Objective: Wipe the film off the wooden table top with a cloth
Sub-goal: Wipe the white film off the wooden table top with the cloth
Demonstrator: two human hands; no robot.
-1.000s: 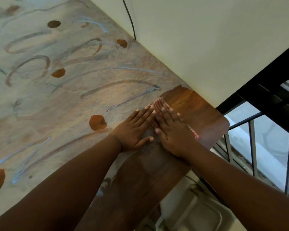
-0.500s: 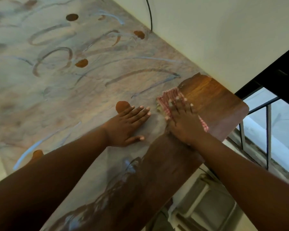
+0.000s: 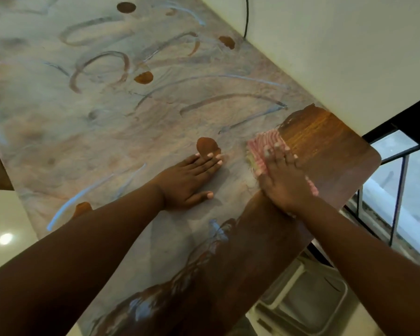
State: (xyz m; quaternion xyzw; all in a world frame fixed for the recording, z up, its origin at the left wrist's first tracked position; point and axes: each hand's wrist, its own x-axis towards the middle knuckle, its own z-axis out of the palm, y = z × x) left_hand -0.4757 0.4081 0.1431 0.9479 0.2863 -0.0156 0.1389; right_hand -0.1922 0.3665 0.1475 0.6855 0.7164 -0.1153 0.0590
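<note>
Cloth (image 3: 264, 146) under flat right hand (image 3: 285, 183)

Wooden table top (image 3: 325, 151) runs diagonally along a pale wall (image 3: 337, 57). Most of it lies under a greyish film (image 3: 95, 141) marked with curved streaks and small round bare spots. Clean brown wood shows at the far right corner and in a strip down the right edge.

Right hand (image 3: 283, 183) lies flat, fingers straight, pressing a pink-and-white striped cloth (image 3: 262, 144) at the border of film and bare wood. Left hand (image 3: 189, 183) rests flat on the film, just beside the right, fingers extended.

Black cable (image 3: 247, 15) hangs down the wall. Window bars (image 3: 398, 200) at right.
</note>
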